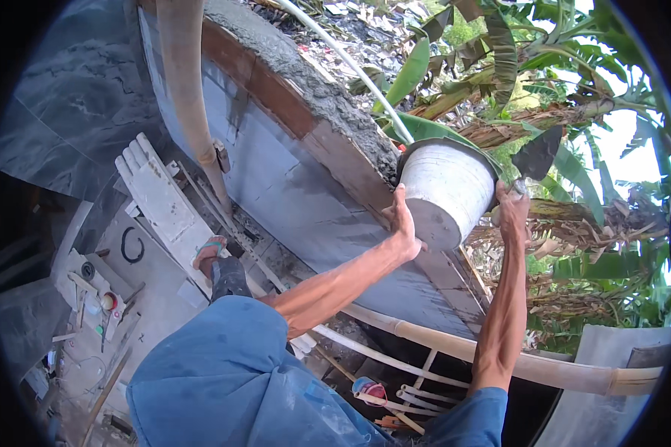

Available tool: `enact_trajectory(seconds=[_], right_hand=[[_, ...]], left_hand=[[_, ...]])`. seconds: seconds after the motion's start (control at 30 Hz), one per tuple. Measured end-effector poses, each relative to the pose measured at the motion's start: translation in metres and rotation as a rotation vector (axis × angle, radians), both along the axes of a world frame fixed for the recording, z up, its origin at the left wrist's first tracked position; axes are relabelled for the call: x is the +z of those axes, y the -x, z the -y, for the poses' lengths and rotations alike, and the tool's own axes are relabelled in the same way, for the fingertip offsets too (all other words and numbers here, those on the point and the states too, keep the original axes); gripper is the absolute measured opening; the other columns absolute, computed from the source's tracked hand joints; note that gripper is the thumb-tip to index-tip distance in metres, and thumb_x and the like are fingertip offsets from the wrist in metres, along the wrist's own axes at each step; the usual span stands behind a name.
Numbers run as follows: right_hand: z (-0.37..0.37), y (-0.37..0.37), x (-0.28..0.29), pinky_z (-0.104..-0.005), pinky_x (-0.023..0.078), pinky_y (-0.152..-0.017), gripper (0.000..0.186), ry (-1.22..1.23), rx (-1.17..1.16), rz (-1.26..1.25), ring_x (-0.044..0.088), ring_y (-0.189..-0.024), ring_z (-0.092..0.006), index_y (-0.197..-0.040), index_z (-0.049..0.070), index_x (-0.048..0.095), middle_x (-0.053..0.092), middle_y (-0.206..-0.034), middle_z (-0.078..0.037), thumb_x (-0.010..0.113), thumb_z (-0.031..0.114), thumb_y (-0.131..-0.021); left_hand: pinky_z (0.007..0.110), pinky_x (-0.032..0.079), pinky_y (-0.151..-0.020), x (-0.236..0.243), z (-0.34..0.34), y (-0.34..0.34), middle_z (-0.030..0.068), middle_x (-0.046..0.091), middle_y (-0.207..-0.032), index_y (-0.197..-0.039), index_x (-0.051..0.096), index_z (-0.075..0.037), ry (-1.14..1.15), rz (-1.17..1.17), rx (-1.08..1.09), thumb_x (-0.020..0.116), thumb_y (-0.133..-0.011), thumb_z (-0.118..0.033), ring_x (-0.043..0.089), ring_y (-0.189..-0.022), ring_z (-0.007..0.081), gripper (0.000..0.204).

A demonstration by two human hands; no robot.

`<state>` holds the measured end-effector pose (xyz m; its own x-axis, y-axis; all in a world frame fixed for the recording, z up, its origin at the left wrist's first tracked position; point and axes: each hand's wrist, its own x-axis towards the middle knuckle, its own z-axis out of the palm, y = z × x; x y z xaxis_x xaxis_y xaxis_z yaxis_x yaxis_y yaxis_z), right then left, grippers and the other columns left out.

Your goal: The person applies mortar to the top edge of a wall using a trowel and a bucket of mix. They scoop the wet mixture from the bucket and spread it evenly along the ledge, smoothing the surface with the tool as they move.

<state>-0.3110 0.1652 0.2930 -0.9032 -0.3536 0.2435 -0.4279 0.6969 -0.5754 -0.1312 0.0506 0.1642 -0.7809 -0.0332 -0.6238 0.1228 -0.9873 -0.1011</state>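
Observation:
A white, mortar-smeared bucket [449, 182] is tipped over the top of the wall, its mouth facing away and its base toward me. My left hand [404, 229] grips it low on the left side, thumb up, the other fingers partly hidden. At its right side is my right hand [513, 210], closed round the handle of a trowel and resting against or close beside the bucket. The trowel's dark, coated blade [538, 153] points up and away. Wet grey mortar [306, 82] lies along the wall top; the bucket's inside is hidden.
Brown boards [276, 93] edge the grey block wall [276, 153]. Bamboo poles [417, 337] cross in front of me and at left. Below are a plank [168, 216] by my foot, pipes, and a small pail [369, 390]. Banana plants [574, 112] grow beyond.

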Motion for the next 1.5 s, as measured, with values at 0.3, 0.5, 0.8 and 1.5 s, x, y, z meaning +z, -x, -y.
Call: enact_trajectory(seconds=[0.3,0.5,0.8,1.5], right_hand=[[0.078,-0.015,-0.004,-0.0278,0.039,-0.058,0.028,0.1,0.125,0.007,0.045,-0.064,-0.0089,-0.083,0.008,0.055,0.053,-0.073,0.003,0.076,0.025,-0.086],[0.137,-0.021,-0.01,-0.0281,0.042,-0.063,0.024,0.176,0.213,-0.014,0.048,-0.068,-0.0098,-0.089,0.006,0.061,0.058,-0.077,0.002,0.076,0.025,-0.087],[0.197,-0.021,-0.032,-0.03,0.045,-0.067,0.024,0.227,0.254,-0.018,0.053,-0.071,-0.0118,-0.094,0.004,0.064,0.063,-0.082,-0.001,0.076,0.022,-0.085],[0.057,-0.016,-0.006,-0.0275,0.036,-0.056,0.028,0.244,0.032,-0.03,0.041,-0.062,-0.0081,-0.076,0.011,0.054,0.05,-0.069,0.005,0.078,0.023,-0.084]], left_hand=[[0.081,0.027,-0.085,0.001,0.061,-0.016,0.0188,0.03,-0.144,-0.141,0.012,-0.011,0.151,-0.034,0.099,0.053,-0.073,-0.081,0.044,-0.125,0.0473,0.106],[0.078,0.031,-0.079,-0.004,0.11,-0.02,0.0199,0.03,-0.143,-0.14,0.011,-0.01,0.224,-0.008,0.177,0.052,-0.074,-0.081,0.047,-0.122,0.0472,0.105],[0.083,0.018,-0.09,-0.016,0.181,-0.029,0.0173,0.039,-0.147,-0.149,0.029,-0.015,0.224,-0.175,0.154,0.034,-0.082,-0.079,0.042,-0.131,0.0451,0.093],[0.079,0.03,-0.081,-0.016,0.069,0.004,0.0209,0.037,-0.143,-0.147,0.023,-0.012,0.236,-0.125,-0.026,0.043,-0.078,-0.079,0.045,-0.124,0.048,0.098]])
